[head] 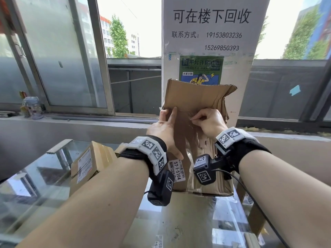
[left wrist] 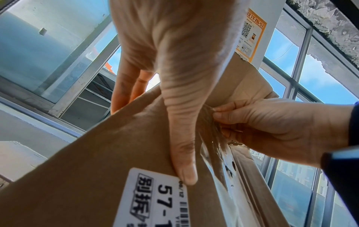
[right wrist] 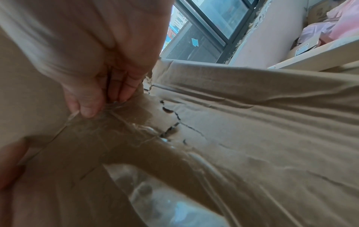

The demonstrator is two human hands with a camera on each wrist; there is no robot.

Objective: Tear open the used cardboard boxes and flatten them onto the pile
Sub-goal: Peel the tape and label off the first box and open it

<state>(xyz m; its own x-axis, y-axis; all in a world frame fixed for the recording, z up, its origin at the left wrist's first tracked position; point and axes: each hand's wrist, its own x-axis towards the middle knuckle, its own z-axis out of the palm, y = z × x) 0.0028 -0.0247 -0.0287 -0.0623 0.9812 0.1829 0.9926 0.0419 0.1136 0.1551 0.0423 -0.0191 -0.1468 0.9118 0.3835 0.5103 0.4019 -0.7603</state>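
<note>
A used brown cardboard box (head: 195,97) stands on end on the glass table (head: 44,185), its top flap up and creased, a white label (head: 176,171) low on its front. My left hand (head: 168,129) grips the box's left edge, with the thumb (left wrist: 184,161) flat on the front face and the fingers behind. My right hand (head: 192,119) pinches a strip of clear tape (left wrist: 211,135) that is partly peeled from the front seam. In the right wrist view the fingertips (right wrist: 91,110) hold the tape (right wrist: 120,122) where the cardboard (right wrist: 252,122) is torn.
A smaller taped box (head: 89,163) lies on the table to the left. Behind the held box rises a white pillar (head: 211,33) with printed notices. A small bottle (head: 32,108) stands on the window sill. A wooden frame (head: 254,221) stands at lower right.
</note>
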